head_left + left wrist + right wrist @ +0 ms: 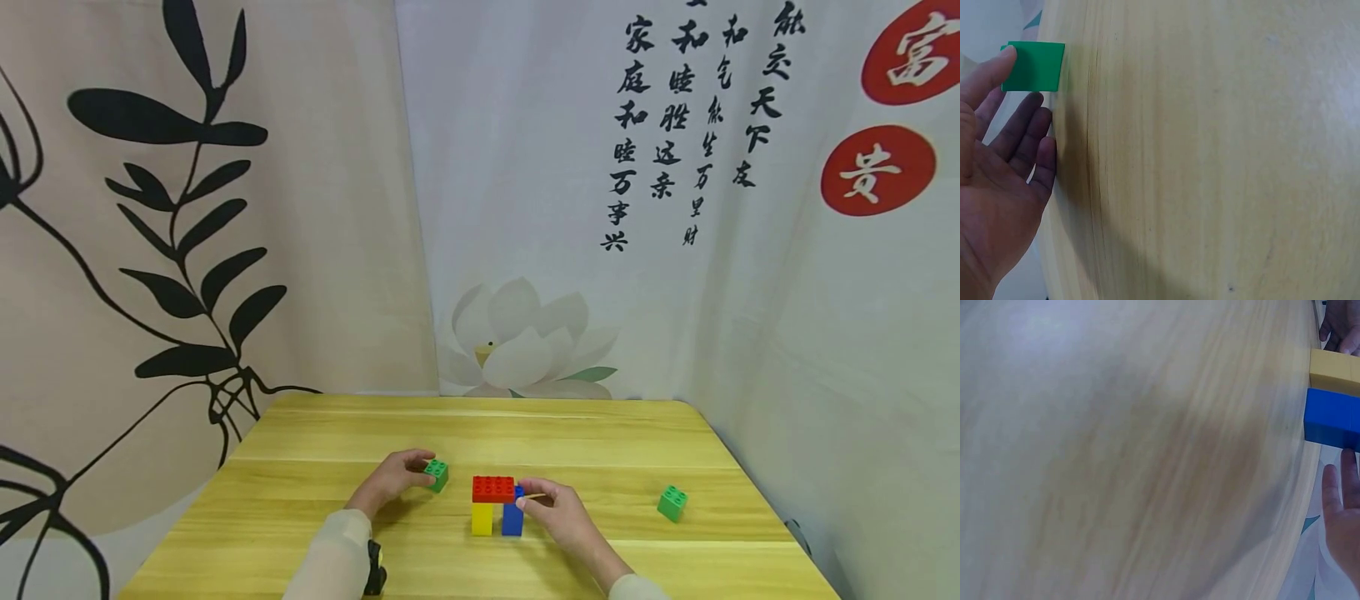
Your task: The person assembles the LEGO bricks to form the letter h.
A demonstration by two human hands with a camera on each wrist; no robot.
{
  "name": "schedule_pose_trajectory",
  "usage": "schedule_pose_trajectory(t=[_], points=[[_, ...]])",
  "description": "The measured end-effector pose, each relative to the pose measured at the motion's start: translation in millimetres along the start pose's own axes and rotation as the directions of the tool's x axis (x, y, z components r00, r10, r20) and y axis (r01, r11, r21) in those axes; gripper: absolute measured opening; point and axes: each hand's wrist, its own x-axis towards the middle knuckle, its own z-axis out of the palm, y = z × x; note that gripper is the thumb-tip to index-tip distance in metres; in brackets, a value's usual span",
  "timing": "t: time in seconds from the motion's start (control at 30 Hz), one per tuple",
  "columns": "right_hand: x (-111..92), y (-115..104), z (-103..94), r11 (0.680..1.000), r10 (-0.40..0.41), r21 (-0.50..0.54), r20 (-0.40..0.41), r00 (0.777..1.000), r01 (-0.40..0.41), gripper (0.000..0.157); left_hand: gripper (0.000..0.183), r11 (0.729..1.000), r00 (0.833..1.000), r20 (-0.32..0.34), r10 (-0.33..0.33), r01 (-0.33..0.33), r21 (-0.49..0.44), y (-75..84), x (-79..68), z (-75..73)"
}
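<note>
Head view: left of the red brick (492,490), a green toy brick (439,474) is being pinched by the left grip (394,478); the blue column (512,520) is being pinched by the right grip (559,512), seemingly for steadying. Left wrist: green is being thumbed. Right wrist: blue is being touched.

Observed pale cloth backdrop (345,208) behind wood-grain table (585,442). Noted black leafy plant print (213,227) at left of backdrop; noted white lotus print (528,342) just above table's far edge. Recorded slightly slanting columns of black Chinese characters (673,117) above and right of lotus, plus two red-and-white ovals (915,171) farther right.
</note>
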Motion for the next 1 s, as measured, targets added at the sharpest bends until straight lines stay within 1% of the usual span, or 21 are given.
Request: schedule_pose_trajectory(t=[0.1, 0.2, 0.47, 0.6, 0.83, 1.0], points=[[0.3, 0.4, 0.1, 1.0, 0.0, -0.002, -0.002, 1.0, 0.0, 0.044, 0.05, 1.0, 1.0, 0.002, 0.012, -0.012, -0.002, 0.5, -1.3, 0.2], [0.4, 0.5, 0.1, 1.0, 0.001, -0.001, -0.003, 1.0, -0.001, 0.043, 0.048, 1.0, 1.0, -0.003, 0.009, -0.009, -0.004, 0.2, -2.0, 0.6], [0.3, 0.4, -0.1, 1.0, 0.001, -0.004, 0.001, 1.0, -0.001, 0.043, 0.045, 1.0, 1.0, -0.015, 0.025, -0.025, 0.006, -2.3, -0.4, 0.7], [0.2, 0.6, 0.1, 1.0, -0.003, -0.003, 0.002, 1.0, 0.003, 0.044, 0.045, 1.0, 1.0, -0.021, 0.022, -0.022, 0.01, -1.9, -0.6, 0.3], [0.8, 1.1, 0.0, 1.0, -0.01, 0.004, -0.002, 1.0, 0.01, 0.043, 0.048, 1.0, 1.0, -0.024, -0.008, 0.009, 0.027, -0.7, -2.0, 0.4], [0.2, 0.5, 0.2, 1.0, 0.001, 0.0, -0.005, 1.0, -0.001, 0.043, 0.045, 0.999, 0.999, -0.042, 0.001, 0.001, 0.041, -1.2, -2.2, 0.8]])
